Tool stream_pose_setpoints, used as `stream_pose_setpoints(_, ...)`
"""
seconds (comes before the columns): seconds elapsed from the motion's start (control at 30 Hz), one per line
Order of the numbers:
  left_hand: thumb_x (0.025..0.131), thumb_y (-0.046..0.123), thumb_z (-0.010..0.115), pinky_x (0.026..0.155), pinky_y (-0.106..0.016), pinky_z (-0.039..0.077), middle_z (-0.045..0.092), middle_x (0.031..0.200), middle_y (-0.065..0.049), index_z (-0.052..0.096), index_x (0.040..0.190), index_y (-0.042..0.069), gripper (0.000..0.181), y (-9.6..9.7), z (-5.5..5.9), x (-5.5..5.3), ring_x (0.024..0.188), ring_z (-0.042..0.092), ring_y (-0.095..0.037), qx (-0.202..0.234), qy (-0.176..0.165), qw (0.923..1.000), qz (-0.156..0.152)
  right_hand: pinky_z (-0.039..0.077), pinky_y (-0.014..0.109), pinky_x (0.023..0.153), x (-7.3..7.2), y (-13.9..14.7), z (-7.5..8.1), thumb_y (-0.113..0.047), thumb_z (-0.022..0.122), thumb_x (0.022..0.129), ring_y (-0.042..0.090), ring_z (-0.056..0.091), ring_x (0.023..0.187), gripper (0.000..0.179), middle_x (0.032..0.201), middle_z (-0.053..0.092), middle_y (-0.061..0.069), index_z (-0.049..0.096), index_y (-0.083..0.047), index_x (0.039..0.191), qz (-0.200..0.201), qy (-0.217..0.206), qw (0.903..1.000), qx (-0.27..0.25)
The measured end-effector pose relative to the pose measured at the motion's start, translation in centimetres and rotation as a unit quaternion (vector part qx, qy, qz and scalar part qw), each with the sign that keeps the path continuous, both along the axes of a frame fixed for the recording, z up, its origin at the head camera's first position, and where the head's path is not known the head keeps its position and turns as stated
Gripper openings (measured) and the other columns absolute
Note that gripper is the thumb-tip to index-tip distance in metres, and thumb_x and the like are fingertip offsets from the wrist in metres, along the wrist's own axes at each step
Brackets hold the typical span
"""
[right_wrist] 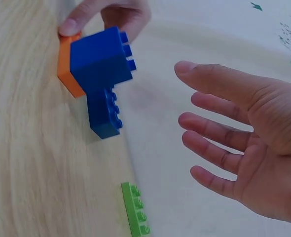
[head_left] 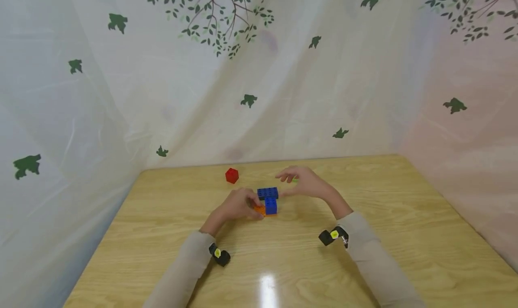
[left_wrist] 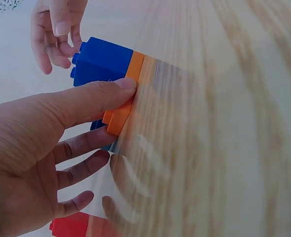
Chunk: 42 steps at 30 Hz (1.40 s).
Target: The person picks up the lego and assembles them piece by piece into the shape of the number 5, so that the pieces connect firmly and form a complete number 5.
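orange brick point(right_wrist: 65, 66) pinched in left grip point(head_left: 240, 203), between thumb and forefinger | blue brick point(right_wrist: 97, 59) (seated on the orange one) just right of that grip | right grip point(head_left: 305, 182), fingers parted, near the blue brick | red brick point(head_left: 232, 176) beyond left grip

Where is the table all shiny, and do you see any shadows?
Head view: a white glare streak on the table near the bottom middle, plus soft shadows beside both sleeves; left wrist view: the table faintly mirrors the orange brick and red brick; right wrist view: no bright glare spot on the table.
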<state>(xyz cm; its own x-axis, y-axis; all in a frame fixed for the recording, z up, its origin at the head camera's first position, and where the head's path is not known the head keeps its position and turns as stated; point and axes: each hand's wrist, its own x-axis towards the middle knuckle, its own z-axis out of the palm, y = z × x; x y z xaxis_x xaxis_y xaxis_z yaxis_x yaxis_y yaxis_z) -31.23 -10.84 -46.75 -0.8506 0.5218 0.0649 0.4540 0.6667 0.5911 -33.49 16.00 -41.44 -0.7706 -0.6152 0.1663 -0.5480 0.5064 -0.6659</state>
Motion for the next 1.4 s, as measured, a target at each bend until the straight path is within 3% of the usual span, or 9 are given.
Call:
stream_pose_setpoints(0.2,0.073,0.029,0.093,0.071,-0.024,0.048,0.069,0.089,0.005,0.079,0.089,0.017,0.024,-0.1,-0.4,-0.1,0.079,0.058,-0.007,0.003,0.007,0.9999,-0.011,0.05,0.055,0.095,-1.1,1.0,-0.3,-0.018,0.083,0.085,0.039,0.064,0.108,0.049,0.124,0.072,0.013,0.068,-0.006,0.13,-0.032,0.02,0.9991,-0.022)
stream_pose_setpoints(0.43,0.073,0.03,0.093,0.073,-0.025,0.049,0.068,0.091,0.007,0.078,0.085,0.019,0.023,-0.3,-0.3,0.0,0.08,0.059,-0.006,-0.009,0.012,0.9999,-0.002,0.05,0.059,0.096,-2.2,1.0,-1.9,-0.017,0.082,0.086,0.043,0.061,0.11,0.048,0.129,0.067,0.024,0.067,-0.003,0.13,-0.04,0.003,0.9981,-0.047)
stream_pose_setpoints(0.8,0.073,0.03,0.093,0.073,-0.027,0.047,0.068,0.09,0.006,0.078,0.087,0.019,0.023,-0.2,0.0,0.2,0.08,0.058,-0.008,-0.019,0.011,0.9998,0.004,0.05,0.056,0.097,-3.4,2.3,-3.2,-0.018,0.081,0.087,0.041,0.06,0.117,0.056,0.134,0.064,0.023,0.061,0.0,0.137,-0.107,0.0,0.9942,-0.006)
stream_pose_setpoints(1.1,0.074,0.031,0.092,0.075,-0.027,0.046,0.069,0.09,0.006,0.079,0.089,0.018,0.024,0.4,-0.1,-0.2,0.08,0.058,-0.008,-0.016,0.01,0.9998,0.001,0.048,0.056,0.097,-4.7,5.0,-3.7,-0.021,0.08,0.088,0.044,0.058,0.118,0.057,0.133,0.062,0.026,0.061,0.001,0.137,-0.153,-0.038,0.9873,-0.022)
stream_pose_setpoints(1.4,0.073,0.03,0.093,0.074,-0.026,0.048,0.068,0.089,0.006,0.079,0.089,0.018,0.024,0.1,-0.1,-0.2,0.08,0.059,-0.008,-0.015,0.001,0.9999,0.006,0.05,0.053,0.098,-5.2,6.1,-4.4,-0.018,0.078,0.09,0.045,0.058,0.121,0.055,0.134,0.062,0.028,0.06,0.002,0.137,-0.157,-0.08,0.9833,-0.044)
